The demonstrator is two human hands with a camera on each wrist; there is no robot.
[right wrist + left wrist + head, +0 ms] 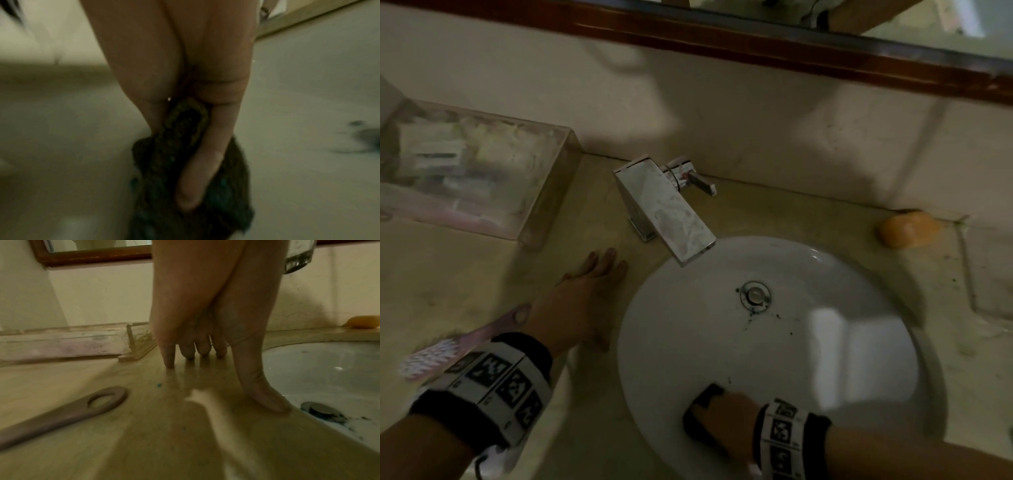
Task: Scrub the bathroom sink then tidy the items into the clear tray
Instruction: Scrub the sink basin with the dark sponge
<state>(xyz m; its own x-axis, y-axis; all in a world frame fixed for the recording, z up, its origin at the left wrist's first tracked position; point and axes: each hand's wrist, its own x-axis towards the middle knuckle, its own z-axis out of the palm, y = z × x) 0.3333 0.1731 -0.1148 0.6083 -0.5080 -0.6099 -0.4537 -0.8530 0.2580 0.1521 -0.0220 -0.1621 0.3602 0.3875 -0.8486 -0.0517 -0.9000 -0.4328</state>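
The round white sink [859, 342] fills the lower right of the head view, with dark specks round its drain [755, 295]. My right hand [726, 421] presses a dark scrubbing pad [702, 404] against the basin's near wall; in the right wrist view its fingers [197, 170] curl round the pad [222, 194]. My left hand [582, 301] lies flat on the beige counter left of the sink, fingers [170, 356] spread and fingertips on the surface. The clear tray [544, 192] stands at the back left with items inside. A pink brush [448, 349] lies by my left wrist.
A chrome tap [667, 209] juts over the sink's far rim. An orange soap bar [907, 229] lies on the counter at the back right. A wood-framed mirror [756, 37] runs along the wall. The brush's handle [61, 415] lies left of my left hand.
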